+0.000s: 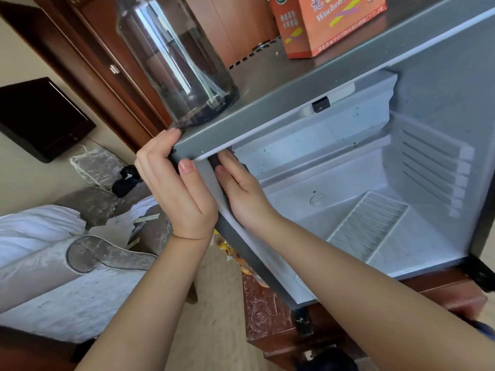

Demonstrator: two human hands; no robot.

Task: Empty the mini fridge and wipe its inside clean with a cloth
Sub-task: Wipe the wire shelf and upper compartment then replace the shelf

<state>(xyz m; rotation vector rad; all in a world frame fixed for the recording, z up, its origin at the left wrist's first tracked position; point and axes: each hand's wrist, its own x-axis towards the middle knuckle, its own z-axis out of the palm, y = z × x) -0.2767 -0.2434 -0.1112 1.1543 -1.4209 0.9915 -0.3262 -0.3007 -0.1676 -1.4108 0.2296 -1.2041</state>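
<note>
Left hand [176, 188] fingers grip mini fridge [334, 167] top-left corner — right hand [241, 194] fingers, straight, press dark cloth [217, 159] against inner front edge; glass jar [174, 57] on top.

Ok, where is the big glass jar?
Head view, left of centre: the glass jar stands on top of the mini fridge at its front left corner, just above the left hand, with the orange box farther right.
</note>
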